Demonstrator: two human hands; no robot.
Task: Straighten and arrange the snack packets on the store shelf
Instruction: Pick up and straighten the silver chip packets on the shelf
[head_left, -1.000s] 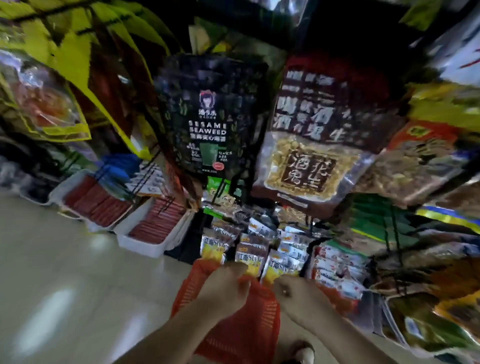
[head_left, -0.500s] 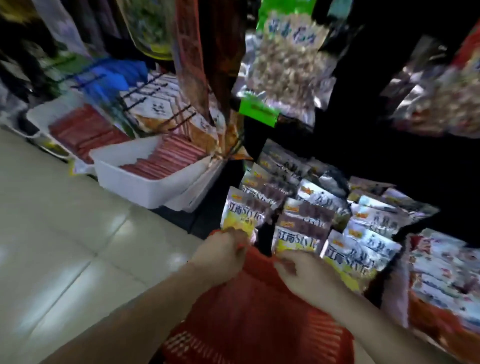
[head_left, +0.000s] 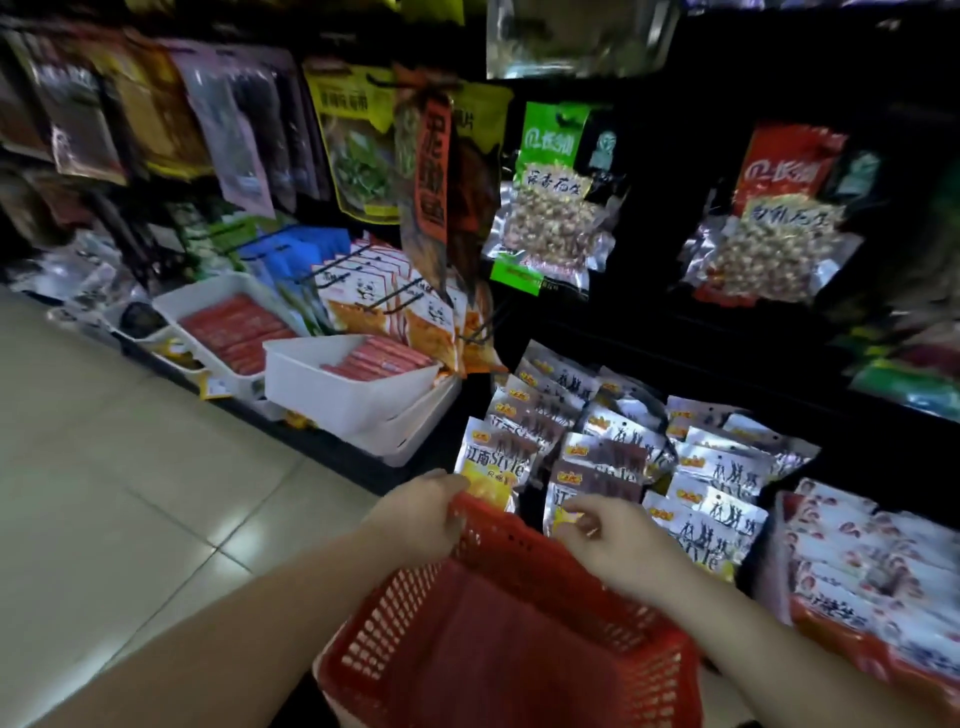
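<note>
As left grip (head_left: 415, 512) holds one basket (head_left: 509, 649), right grip (head_left: 613, 545) pinches packet (head_left: 589, 486).

silver snack packets (head_left: 496, 460), each front printed "江南Style" in dark letters

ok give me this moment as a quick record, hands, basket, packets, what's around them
left hand: grips far rim of red plastic mesh basket
right hand: fingers curled at lower edge of front silver-and-yellow snack packet; hold unclear
packet rows: overlapping, in columns beyond basket
left of packets: white plastic bin of red sticks
above: green-topped clear peanut bag; red-topped clear peanut bag, both hanging
</note>
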